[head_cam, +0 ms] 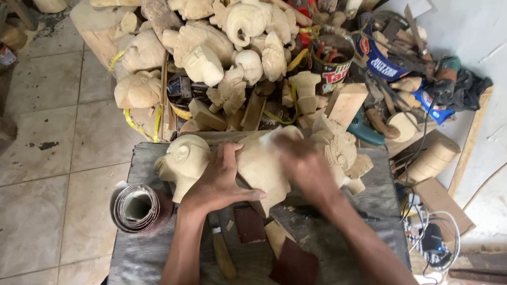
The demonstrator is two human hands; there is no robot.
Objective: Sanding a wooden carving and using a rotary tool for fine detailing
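Note:
A pale carved wooden figure (186, 158) with a round head lies on its side on a grey cloth-covered work surface (129, 277). My left hand (216, 182) presses flat on the figure's middle, fingers spread. My right hand (302, 163) is blurred against the figure's right part; whether it holds anything I cannot tell. A second carved piece (342, 149) lies just right of it. Below my hands lie dark red sandpaper pieces (294, 266) and a wooden-handled tool (222, 254).
A roll of sandpaper (140, 207) stands at the surface's left edge. A big heap of unfinished wooden carvings (217, 45) fills the floor behind. Tins, a power drill (363, 131), cables and wood scraps crowd the right side. Tiled floor (32, 206) lies left.

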